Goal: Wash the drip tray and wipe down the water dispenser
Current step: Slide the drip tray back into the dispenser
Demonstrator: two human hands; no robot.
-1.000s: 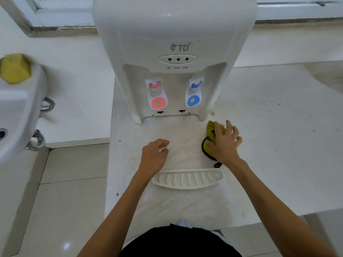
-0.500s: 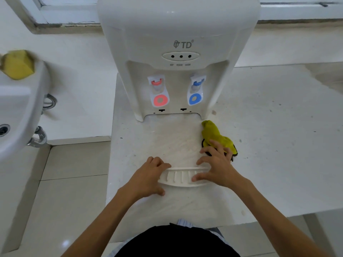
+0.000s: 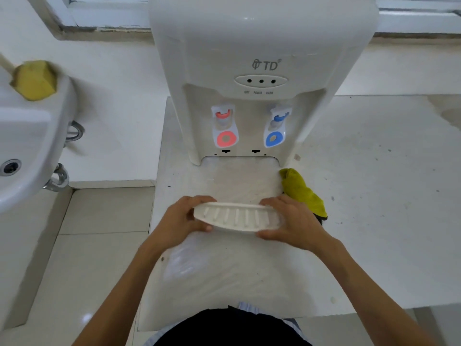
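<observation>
The white slotted drip tray (image 3: 237, 217) is lifted a little off the counter and tilted toward me. My left hand (image 3: 183, 218) grips its left end and my right hand (image 3: 293, 221) grips its right end. Behind it stands the white water dispenser (image 3: 262, 58) with a red tap (image 3: 224, 126) and a blue tap (image 3: 277, 128); the recess at its base is bare. A yellow-green cloth (image 3: 300, 188) lies crumpled on the counter beside my right hand, at the dispenser's right foot.
A white counter (image 3: 374, 196) carries the dispenser, stained and speckled. At the left hangs a white sink (image 3: 27, 146) with a yellow sponge (image 3: 33, 78) on its rim. Tiled floor (image 3: 87, 245) lies between sink and counter. A window ledge runs along the back.
My right hand left the cloth and came to the tray. Both hands closed on the tray's ends and raised it off the counter, tilting it toward me.
</observation>
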